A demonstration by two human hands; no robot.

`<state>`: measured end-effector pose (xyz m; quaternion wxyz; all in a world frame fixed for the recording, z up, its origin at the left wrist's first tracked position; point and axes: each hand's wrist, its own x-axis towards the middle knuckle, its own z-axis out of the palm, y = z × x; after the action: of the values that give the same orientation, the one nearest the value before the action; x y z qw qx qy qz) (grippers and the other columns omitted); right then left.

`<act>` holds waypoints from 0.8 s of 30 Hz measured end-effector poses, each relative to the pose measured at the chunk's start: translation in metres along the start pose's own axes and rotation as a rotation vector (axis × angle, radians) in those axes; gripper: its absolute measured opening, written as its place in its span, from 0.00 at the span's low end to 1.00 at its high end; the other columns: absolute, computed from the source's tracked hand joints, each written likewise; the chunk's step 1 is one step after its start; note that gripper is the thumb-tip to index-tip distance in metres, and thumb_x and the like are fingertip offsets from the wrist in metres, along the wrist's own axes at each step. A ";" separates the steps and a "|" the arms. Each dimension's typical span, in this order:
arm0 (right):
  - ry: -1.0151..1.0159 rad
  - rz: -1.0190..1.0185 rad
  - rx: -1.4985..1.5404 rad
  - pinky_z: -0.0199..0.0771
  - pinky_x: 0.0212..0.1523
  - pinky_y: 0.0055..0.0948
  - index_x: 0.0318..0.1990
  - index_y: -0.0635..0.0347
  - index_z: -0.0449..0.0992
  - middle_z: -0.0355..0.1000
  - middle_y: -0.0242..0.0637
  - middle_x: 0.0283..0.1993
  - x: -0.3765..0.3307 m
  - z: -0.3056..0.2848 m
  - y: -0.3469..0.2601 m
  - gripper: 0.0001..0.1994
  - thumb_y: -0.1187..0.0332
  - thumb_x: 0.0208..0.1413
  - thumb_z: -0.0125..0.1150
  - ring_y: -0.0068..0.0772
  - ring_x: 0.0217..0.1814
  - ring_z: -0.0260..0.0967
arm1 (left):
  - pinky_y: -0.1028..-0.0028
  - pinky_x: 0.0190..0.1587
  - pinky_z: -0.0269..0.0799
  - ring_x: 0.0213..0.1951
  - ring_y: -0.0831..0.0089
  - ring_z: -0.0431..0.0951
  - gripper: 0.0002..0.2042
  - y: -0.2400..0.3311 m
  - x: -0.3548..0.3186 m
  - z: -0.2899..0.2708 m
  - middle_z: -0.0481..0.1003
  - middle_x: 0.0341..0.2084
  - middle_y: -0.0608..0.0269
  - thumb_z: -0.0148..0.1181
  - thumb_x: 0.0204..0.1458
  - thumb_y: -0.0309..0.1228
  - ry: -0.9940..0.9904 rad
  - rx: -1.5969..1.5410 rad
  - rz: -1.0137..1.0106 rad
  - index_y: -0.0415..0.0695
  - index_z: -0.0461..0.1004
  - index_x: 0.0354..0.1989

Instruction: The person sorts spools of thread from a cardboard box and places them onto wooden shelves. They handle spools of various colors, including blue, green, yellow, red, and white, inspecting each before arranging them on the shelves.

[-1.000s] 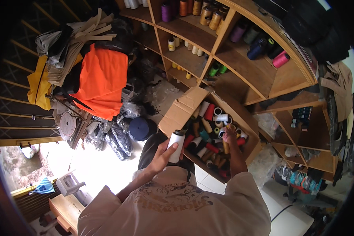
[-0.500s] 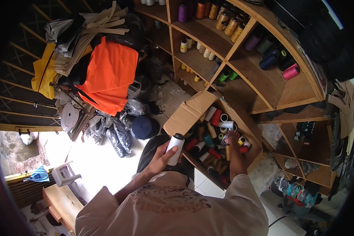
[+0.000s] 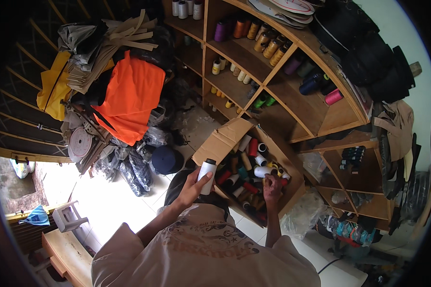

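The left hand (image 3: 192,187) was wrapped around a white thread cone (image 3: 207,170), fingers curled across its lower body and the thumb pressed on the near side, holding it up in the air just beside the open flap of a cardboard box (image 3: 220,143). The cone stood nearly upright, its long axis running from the palm up toward the shelves, with the dark end cap pointing up and away from the person; gripped low like that, most of the wound thread stayed free of the fingers, probably so it could be looked over. The right hand (image 3: 272,185) reached down into the box, fingers bunched together among the mixed spools (image 3: 246,179), which lay jumbled on their sides in red, white, yellow and green. Whether those fingers were actually pinching a spool or only resting on the pile I could not tell, since the hand covered what was under it. The box sat tilted against the wooden shelves (image 3: 277,71), which carried more cones standing in rows. An orange cloth (image 3: 134,95) hung over a heap of bags to the left, above a white tiled floor (image 3: 105,201).
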<state>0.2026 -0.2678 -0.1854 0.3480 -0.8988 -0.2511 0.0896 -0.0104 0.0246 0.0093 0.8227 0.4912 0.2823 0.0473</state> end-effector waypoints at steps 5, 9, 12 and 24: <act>-0.031 0.624 1.258 0.75 0.43 0.29 0.49 0.60 0.72 0.74 0.41 0.46 -0.012 -0.042 -0.196 0.13 0.73 0.56 0.61 0.39 0.48 0.75 | 0.68 0.44 0.74 0.46 0.67 0.77 0.21 0.003 0.008 -0.002 0.76 0.42 0.53 0.53 0.60 0.43 0.114 -0.178 0.029 0.39 0.65 0.52; -0.278 0.560 1.865 0.74 0.48 0.38 0.48 0.52 0.68 0.71 0.44 0.51 -0.013 -0.051 -0.275 0.10 0.76 0.62 0.51 0.51 0.54 0.72 | 0.60 0.55 0.70 0.61 0.58 0.66 0.26 0.031 0.019 0.003 0.66 0.58 0.47 0.50 0.60 0.44 0.027 -0.436 0.183 0.36 0.59 0.60; -0.427 0.577 1.852 0.74 0.49 0.37 0.47 0.52 0.63 0.69 0.43 0.54 -0.007 -0.057 -0.305 0.09 0.75 0.63 0.50 0.51 0.57 0.70 | 0.65 0.52 0.70 0.54 0.65 0.71 0.24 0.056 0.021 0.003 0.69 0.52 0.52 0.51 0.60 0.43 -0.063 -0.392 0.272 0.37 0.61 0.58; -0.484 0.480 1.366 0.72 0.40 0.26 0.47 0.54 0.60 0.73 0.37 0.43 -0.004 -0.073 -0.312 0.13 0.69 0.60 0.58 0.36 0.41 0.77 | 0.72 0.45 0.72 0.41 0.75 0.76 0.21 0.098 0.003 0.032 0.76 0.39 0.62 0.69 0.47 0.26 0.094 -0.073 0.323 0.39 0.68 0.49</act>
<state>0.1021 -0.1155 0.0773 0.7328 -0.4690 -0.0069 0.4928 0.0278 0.0511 0.1007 0.8076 0.4972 0.2360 0.2119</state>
